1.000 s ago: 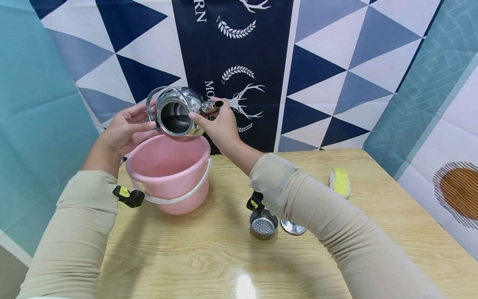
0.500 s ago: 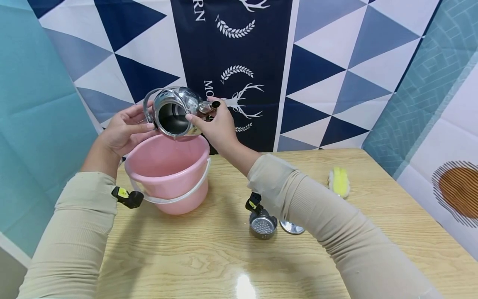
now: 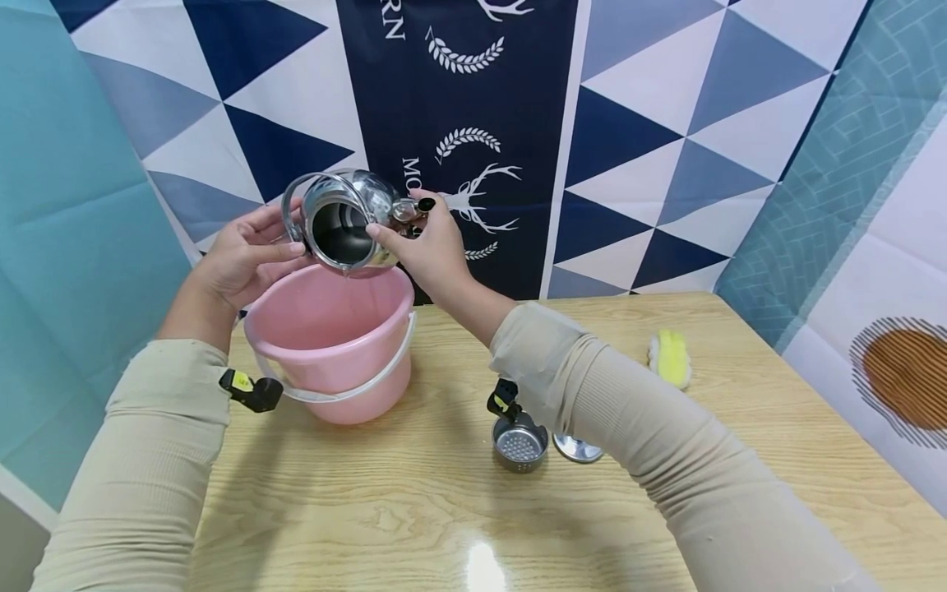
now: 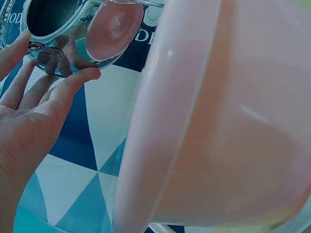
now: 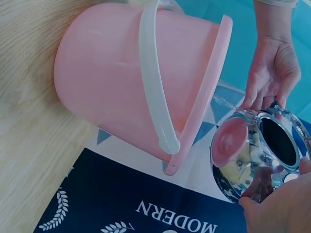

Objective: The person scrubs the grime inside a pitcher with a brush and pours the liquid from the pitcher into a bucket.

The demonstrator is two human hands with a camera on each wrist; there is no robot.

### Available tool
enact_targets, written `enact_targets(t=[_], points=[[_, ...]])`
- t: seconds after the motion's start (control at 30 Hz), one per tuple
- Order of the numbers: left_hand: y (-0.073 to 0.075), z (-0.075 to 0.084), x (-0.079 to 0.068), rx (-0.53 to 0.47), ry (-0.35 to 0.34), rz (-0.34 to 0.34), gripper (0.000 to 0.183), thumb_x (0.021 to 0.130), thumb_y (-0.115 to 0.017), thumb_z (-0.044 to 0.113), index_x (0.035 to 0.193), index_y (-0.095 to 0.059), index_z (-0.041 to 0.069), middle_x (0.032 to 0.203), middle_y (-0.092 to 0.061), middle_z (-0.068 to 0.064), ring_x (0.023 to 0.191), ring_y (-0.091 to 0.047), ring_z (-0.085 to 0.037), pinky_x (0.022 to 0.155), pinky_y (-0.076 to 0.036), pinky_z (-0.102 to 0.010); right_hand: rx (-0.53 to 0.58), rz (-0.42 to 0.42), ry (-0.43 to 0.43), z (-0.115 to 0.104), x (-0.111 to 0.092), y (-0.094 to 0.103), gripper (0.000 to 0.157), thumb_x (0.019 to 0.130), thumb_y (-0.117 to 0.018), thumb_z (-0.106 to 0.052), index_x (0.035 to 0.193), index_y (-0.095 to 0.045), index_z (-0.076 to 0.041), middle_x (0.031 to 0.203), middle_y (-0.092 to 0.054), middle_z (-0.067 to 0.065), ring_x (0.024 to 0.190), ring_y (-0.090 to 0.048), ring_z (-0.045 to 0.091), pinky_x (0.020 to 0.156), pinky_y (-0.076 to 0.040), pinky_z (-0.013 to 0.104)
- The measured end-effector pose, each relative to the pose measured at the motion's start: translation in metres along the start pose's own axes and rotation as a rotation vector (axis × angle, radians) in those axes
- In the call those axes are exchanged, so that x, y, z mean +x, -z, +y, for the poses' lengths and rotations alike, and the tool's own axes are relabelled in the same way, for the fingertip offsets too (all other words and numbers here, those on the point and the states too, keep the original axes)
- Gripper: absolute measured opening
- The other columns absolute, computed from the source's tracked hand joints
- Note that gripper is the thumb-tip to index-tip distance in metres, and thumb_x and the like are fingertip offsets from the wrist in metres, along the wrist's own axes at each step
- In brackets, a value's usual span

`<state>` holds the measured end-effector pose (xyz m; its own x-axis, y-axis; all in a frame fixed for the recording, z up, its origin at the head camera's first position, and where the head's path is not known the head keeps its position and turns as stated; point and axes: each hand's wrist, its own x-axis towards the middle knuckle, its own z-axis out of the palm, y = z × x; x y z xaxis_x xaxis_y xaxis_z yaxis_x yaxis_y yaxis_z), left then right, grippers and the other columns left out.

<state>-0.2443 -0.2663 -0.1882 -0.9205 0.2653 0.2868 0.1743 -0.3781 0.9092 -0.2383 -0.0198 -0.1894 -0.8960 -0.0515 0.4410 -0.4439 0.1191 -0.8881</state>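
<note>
A shiny metal teapot (image 3: 381,193) lies tipped on its side above the pink bucket (image 3: 370,374), its lidless mouth facing me. In the right wrist view a thin stream of water (image 5: 226,103) leaves the teapot's mouth toward the bucket. My left hand (image 3: 244,259) holds the teapot's left side, thumb by the base of its loop handle (image 3: 290,210) and fingers against the body. On the other side, my right hand (image 3: 432,251) grips the teapot near its spout (image 3: 414,207), thumb on the rim. Some right-hand fingers are hidden behind the metal.
A perforated metal strainer (image 3: 519,446) stands on the wooden table (image 3: 385,510). To its right lies a round metal lid (image 3: 579,448), partly covered by my right sleeve. A yellow and white sponge (image 3: 671,359) sits farther back. Patterned cloth (image 3: 636,164) hangs behind the table.
The teapot has turned slightly, its mouth tipping a little further down and left over the bucket. Both hands keep their hold, and the table items stay in place.
</note>
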Motion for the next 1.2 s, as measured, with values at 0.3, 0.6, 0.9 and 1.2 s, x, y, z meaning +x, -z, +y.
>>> enact_targets(t=[0.3,0.6,0.9,1.2], points=[[-0.0020,0.0025,-0.0006,0.007,-0.013,0.003,0.053,0.083,-0.060,-0.023,0.125,-0.067,0.008,0.118,-0.068,-0.007,0.106,-0.066,-0.023,0.082,-0.058,-0.036,-0.005,0.007,0.001,-0.0023,0.0012,-0.0012,0.074,0.082,-0.081,-0.017,0.141,-0.040,-0.004,0.114,-0.061,0.012,0.102,-0.062,0.021,0.081,-0.053,0.019],[-0.0028,0.0042,-0.0030,0.029,-0.023,0.018,0.053,0.083,-0.061,-0.022,0.125,-0.067,0.008,0.119,-0.067,-0.007,0.107,-0.065,-0.023,0.083,-0.057,-0.036,-0.001,0.010,-0.001,-0.0042,0.0006,-0.0023,0.074,0.082,-0.081,-0.017,0.142,-0.040,-0.004,0.114,-0.061,0.012,0.101,-0.062,0.020,0.081,-0.053,0.020],[-0.0027,0.0043,-0.0029,0.066,-0.034,0.031,0.052,0.084,-0.062,-0.020,0.126,-0.066,0.010,0.119,-0.067,-0.004,0.108,-0.065,-0.021,0.084,-0.057,-0.032,-0.003,0.013,0.009,-0.0041,0.0011,-0.0027,0.074,0.082,-0.081,-0.018,0.142,-0.040,-0.004,0.110,-0.061,0.012,0.098,-0.061,0.021,0.081,-0.053,0.021],[-0.0022,0.0031,-0.0021,0.070,-0.030,0.036,0.055,0.083,-0.063,-0.020,0.129,-0.064,0.010,0.120,-0.067,-0.004,0.109,-0.064,-0.020,0.086,-0.056,-0.031,-0.009,0.012,0.000,-0.0047,0.0010,-0.0031,0.075,0.082,-0.081,-0.018,0.143,-0.039,-0.005,0.110,-0.061,0.011,0.098,-0.061,0.019,0.080,-0.053,0.019]])
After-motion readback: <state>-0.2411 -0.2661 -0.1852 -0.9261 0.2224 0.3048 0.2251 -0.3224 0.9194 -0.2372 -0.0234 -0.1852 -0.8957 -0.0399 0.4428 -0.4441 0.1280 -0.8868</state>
